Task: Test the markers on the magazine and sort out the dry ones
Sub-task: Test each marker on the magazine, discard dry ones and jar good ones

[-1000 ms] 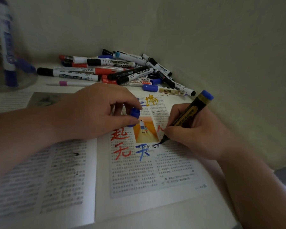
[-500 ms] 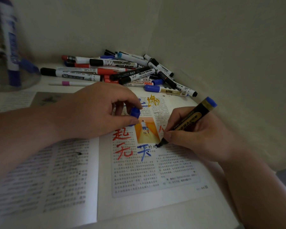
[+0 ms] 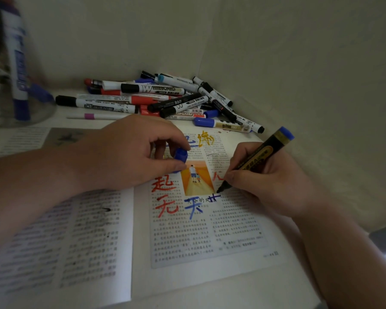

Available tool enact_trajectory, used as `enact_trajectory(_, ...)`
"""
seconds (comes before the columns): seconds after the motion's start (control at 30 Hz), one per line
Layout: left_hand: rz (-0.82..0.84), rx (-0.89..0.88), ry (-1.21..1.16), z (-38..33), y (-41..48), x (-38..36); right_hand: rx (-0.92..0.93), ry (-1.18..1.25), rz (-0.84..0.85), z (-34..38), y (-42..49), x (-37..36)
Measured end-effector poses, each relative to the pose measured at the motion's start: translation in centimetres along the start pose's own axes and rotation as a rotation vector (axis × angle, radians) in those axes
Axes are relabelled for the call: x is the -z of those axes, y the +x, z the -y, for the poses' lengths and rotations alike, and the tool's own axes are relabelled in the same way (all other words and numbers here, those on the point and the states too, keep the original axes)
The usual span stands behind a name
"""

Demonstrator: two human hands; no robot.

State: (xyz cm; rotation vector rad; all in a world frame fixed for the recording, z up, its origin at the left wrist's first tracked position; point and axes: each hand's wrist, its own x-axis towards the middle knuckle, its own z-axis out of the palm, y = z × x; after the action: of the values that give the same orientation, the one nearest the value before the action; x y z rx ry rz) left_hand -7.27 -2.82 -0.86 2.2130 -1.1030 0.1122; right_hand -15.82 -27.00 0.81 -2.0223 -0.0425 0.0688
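In the head view, the open magazine (image 3: 187,241) lay across the lower half of the frame, with printed columns on both pages and big red, blue and yellow characters drawn over the right page. The right hand (image 3: 270,179) was at the centre right of the frame and grasped a black marker (image 3: 261,155) with a blue end, its fingers curled around the barrel. The marker was tilted, the blue end pointing to the upper right, and its dark tip touched the page just beside the small orange picture; some short blue strokes were on the paper right under the tip. The left hand (image 3: 129,152) rested on the magazine at the centre of the frame and pinched a blue cap (image 3: 180,155) between the thumb and the fingers. Above both hands, at the upper centre, a pile of markers (image 3: 176,101) lay in the corner against the wall (black, red and blue caps, crossing one another). A thin white pen (image 3: 94,116) with a pink band lay just beside the pile, to its lower left. At the upper left edge a glass jar (image 3: 38,114) stood, blurred, with a blue and white marker inside it
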Motion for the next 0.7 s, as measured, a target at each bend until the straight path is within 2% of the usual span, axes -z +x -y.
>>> enact_trajectory(0.13, 0.011, 0.002, -0.008, 0.04, 0.01, 0.06, 0.006, -0.117, -0.010, 0.12, -0.08, -0.21)
enact_trajectory(0.33, 0.001, -0.002, -0.008, 0.09, -0.01, -0.10, 0.048, 0.051, 0.172, 0.41, -0.63, -0.16)
enact_trajectory(0.4, 0.004, -0.003, -0.007, 0.06, 0.01, -0.01, 0.062, 0.021, 0.206, 0.54, -0.75, -0.22)
enact_trajectory(0.5, 0.002, -0.005, -0.003, 0.01, -0.02, 0.05, 0.075, -0.048, 0.202, 0.64, -0.72, -0.29)
enact_trajectory(0.7, 0.003, 0.002, -0.002, -0.02, -0.03, 0.02, 0.086, 0.007, 0.168, 0.35, -0.58, -0.12)
